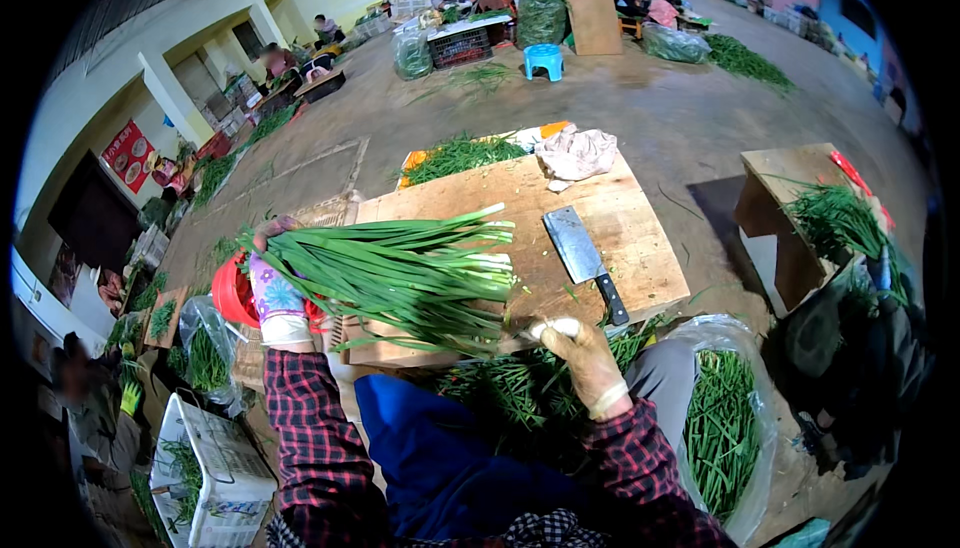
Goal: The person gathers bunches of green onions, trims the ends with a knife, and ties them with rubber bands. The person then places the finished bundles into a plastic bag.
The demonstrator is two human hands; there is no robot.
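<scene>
A bunch of garlic chives (pixel 397 263) lies across a wooden board (pixel 420 210), its pale cut ends pointing right. My left hand (pixel 274 231), in a glove with a flowered cuff, grips the leafy end at the board's left side. At the front edge, my right hand (pixel 577 353) wears a tan glove with whitish fingertips. Its fingers are curled close to the chives' lower right corner; whether they pinch anything is unclear. A cleaver (pixel 576 244) with a black handle rests flat on the board, right of the bunch. Behind it sits a crumpled pale cloth (pixel 576 154).
Loose greens (pixel 517 390) lie below the board, over my lap. A clear bag of chives (pixel 720 420) stands at my right leg. Left are a red plastic container (pixel 234 291) and a white crate (pixel 214 465). A blue stool (pixel 544 61) stands ahead; other people sit around.
</scene>
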